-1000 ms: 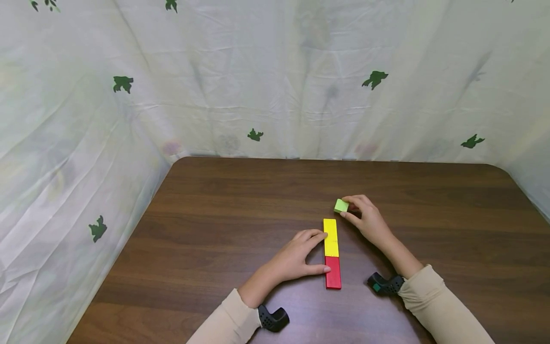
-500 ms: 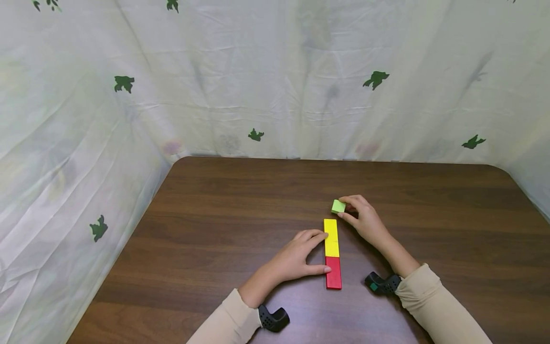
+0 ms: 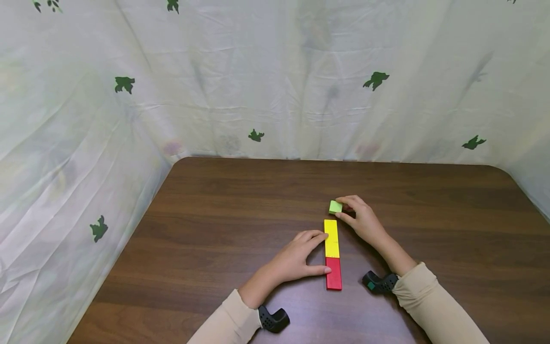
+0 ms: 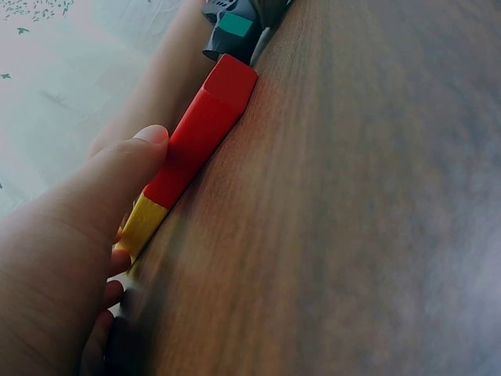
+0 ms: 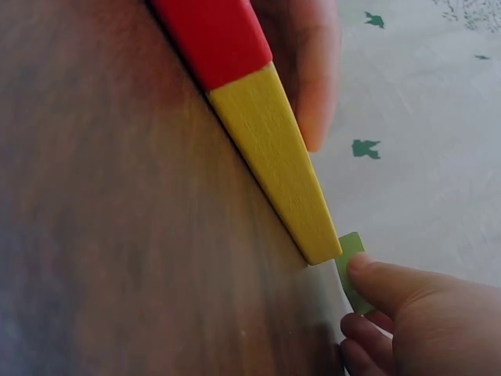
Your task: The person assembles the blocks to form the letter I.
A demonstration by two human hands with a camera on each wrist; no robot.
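Observation:
In the head view a yellow block [image 3: 331, 238] and a red block [image 3: 333, 274] lie end to end in one line on the table. My left hand [image 3: 296, 257] rests along their left side with thumb and forefinger spread. Its thumb touches the red block and its fingertips the yellow one; the left wrist view shows that thumb [image 4: 149, 145] against the red edge. Beyond the yellow block's far end, my right hand [image 3: 363, 220] pinches a small light-green block [image 3: 335, 207] between thumb and fingers. In the right wrist view the green block [image 5: 351, 262] partly shows behind the yellow end.
The brown wooden table [image 3: 215, 205] reaches back to a pale cloth curtain [image 3: 279, 95] with green leaf-like patches. Black wrist cameras, one on the left wrist [image 3: 273, 319] and one on the right [image 3: 379, 282], sit low over the tabletop.
My right hand has shifted a little left with the green block, bringing it nearly in line with the yellow block's far end. The left hand and both other blocks stay put.

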